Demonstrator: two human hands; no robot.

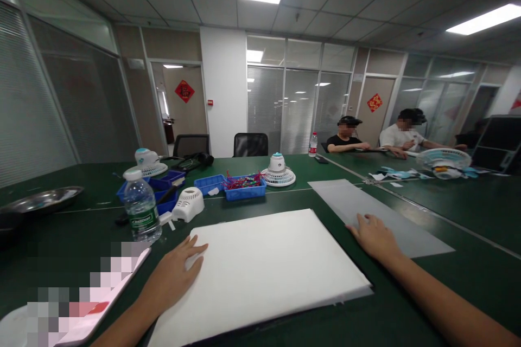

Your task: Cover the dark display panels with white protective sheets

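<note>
A stack of large white paper sheets (264,268) lies flat on the green table in front of me. My left hand (175,268) rests on the stack's left edge, fingers spread. Off to the right, a single translucent sheet (366,206) lies at an angle, apart from the stack. My right hand (375,236) is laid over the near left part of that sheet with its fingers loosely stretched. Neither hand has its fingers closed around anything.
Left of the stack stand a water bottle (140,211) and a white plastic housing (188,204). Beyond are a blue tray (244,190) of coloured wires and a white fan part (278,171). A clear bowl (443,158) sits far right, near two seated people.
</note>
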